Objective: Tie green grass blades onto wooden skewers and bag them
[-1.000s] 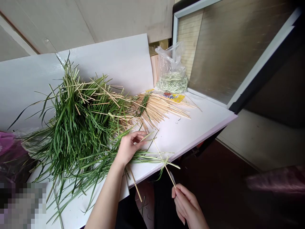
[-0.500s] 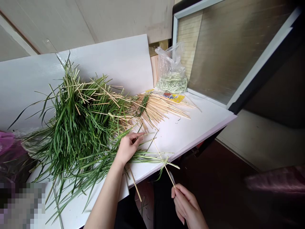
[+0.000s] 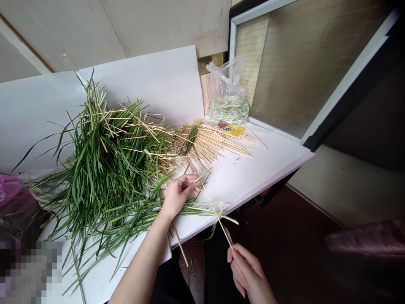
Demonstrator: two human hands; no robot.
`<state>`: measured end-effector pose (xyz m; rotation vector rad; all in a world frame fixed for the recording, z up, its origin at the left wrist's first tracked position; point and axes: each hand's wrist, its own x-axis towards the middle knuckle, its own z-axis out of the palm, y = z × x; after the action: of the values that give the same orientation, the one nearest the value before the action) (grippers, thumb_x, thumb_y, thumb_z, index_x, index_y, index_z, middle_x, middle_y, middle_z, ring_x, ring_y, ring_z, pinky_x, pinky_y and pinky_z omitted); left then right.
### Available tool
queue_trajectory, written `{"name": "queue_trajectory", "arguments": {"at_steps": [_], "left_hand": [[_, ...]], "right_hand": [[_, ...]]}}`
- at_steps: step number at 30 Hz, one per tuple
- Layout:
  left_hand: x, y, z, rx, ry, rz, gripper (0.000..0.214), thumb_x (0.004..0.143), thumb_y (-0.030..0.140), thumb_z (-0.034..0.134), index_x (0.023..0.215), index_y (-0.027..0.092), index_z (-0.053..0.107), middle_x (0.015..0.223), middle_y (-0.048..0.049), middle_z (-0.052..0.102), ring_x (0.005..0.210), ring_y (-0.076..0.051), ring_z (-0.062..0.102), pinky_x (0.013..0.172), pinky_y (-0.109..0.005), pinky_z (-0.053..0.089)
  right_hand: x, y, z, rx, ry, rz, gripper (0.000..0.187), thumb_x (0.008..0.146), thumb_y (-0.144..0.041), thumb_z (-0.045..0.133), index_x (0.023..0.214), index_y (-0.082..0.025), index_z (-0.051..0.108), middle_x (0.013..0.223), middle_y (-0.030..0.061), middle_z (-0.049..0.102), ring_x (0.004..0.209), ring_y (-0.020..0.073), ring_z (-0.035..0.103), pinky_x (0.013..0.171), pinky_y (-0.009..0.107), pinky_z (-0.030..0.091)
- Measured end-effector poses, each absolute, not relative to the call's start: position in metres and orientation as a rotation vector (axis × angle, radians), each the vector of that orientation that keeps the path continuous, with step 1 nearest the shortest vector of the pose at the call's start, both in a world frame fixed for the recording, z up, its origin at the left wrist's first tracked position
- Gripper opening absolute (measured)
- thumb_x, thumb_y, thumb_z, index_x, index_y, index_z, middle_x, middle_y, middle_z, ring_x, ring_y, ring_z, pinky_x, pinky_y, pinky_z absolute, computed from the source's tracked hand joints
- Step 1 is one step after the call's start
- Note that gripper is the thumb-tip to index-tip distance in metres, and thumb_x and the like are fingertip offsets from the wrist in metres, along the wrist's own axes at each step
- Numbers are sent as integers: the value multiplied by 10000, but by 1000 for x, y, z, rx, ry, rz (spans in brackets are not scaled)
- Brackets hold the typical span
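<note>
On the white table (image 3: 249, 175), chives (image 3: 107, 173) heap left while our left hand (image 3: 179, 194) pinches a pale green strip (image 3: 205, 173) and our right hand (image 3: 248, 268) grips a wooden skewer's (image 3: 225, 232) near end.

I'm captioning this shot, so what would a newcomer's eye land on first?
Most likely the large tangled heap of long green stalks on the left of the white tabletop, then the fan of thin pale wooden sticks just to its right. In the foreground, the bare right hand pinches one thin wooden stick, while the bare left hand holds a pale green strip.
</note>
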<state>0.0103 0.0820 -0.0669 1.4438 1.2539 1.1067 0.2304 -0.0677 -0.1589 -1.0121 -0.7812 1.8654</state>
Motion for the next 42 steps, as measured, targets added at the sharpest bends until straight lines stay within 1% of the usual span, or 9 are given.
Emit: {"name": "queue_trajectory", "arguments": {"at_steps": [3, 9, 16, 20, 24, 31, 42], "left_hand": [[14, 81, -66, 1456, 1254, 1097, 421, 800, 455, 744, 1059, 131, 670, 813, -58, 713, 733, -182, 699, 748, -336, 586], [14, 80, -67, 1461, 1233, 1076, 413, 788, 451, 754, 1038, 127, 696, 825, -71, 734, 740, -187, 699, 705, -316, 582], [14, 80, -70, 1461, 1239, 1079, 390, 799, 421, 752, 1041, 119, 704, 826, -76, 735, 738, -179, 692, 696, -300, 574], [14, 80, -68, 1460, 1245, 1051, 408, 827, 442, 725, 1062, 109, 714, 774, -59, 721, 701, -158, 676, 692, -284, 573], [14, 82, -67, 1437, 1220, 1024, 435, 814, 478, 733, 1050, 112, 724, 771, -58, 722, 700, -168, 685, 694, -301, 593], [13, 83, -69, 1337, 1162, 1009, 491, 782, 520, 759, 1054, 116, 695, 897, -77, 737, 723, -173, 712, 677, -305, 608], [15, 80, -64, 1335, 1120, 1009, 395, 809, 456, 765, 1002, 117, 702, 845, -59, 715, 710, -155, 706, 639, -259, 591]], "right_hand": [[230, -68, -159, -1017, -778, 1858, 520, 899, -700, 621, 752, -206, 548, 483, -126, 223, 439, 91, 129, 391, 201, 184], [230, -68, -159, -1019, -785, 1856, 511, 903, -693, 618, 756, -207, 555, 484, -124, 221, 442, 94, 126, 390, 207, 190], [231, -68, -162, -996, -779, 1865, 504, 915, -681, 617, 765, -203, 559, 489, -126, 219, 444, 90, 121, 384, 197, 185], [231, -69, -164, -983, -781, 1867, 489, 933, -662, 609, 771, -203, 561, 496, -123, 224, 446, 90, 121, 386, 197, 183], [231, -69, -163, -972, -785, 1874, 486, 939, -661, 601, 778, -204, 561, 495, -125, 220, 448, 93, 116, 388, 202, 179], [232, -68, -161, -992, -790, 1870, 503, 925, -677, 609, 772, -199, 569, 486, -129, 218, 445, 91, 123, 387, 192, 196], [231, -69, -165, -977, -798, 1862, 497, 938, -667, 602, 774, -198, 578, 479, -129, 218, 438, 85, 122, 379, 187, 194]]}}
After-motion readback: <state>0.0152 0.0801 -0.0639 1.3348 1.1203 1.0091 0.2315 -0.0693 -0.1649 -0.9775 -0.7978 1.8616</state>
